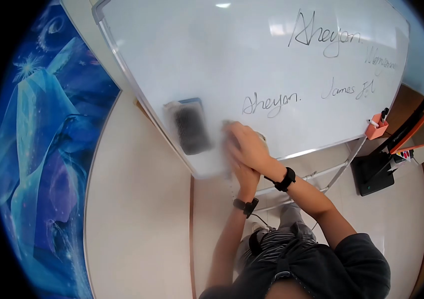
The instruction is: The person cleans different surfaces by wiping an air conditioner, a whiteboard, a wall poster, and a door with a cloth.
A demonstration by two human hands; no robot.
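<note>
My right hand [250, 144] crosses in front of my left hand [244, 177] at the lower edge of a whiteboard [172, 45]. Both sets of fingers are smeared by motion or hidden, so I cannot tell whether they hold anything. A small pale edge of something I cannot make out shows just behind my right hand. To the left of the hands, a dark, rectangular, textured pad [192, 128] with a blue edge lies against the board, apart from my fingers. Handwritten black words [272, 103] stand above and to the right of my hands.
An orange pen holder [376, 128] with several pens hangs at the board's lower right corner. Metal stand legs [339, 175] run beneath the board. A dark monitor on a black base [374, 177] stands at right. A blue mural [47, 149] covers the left wall.
</note>
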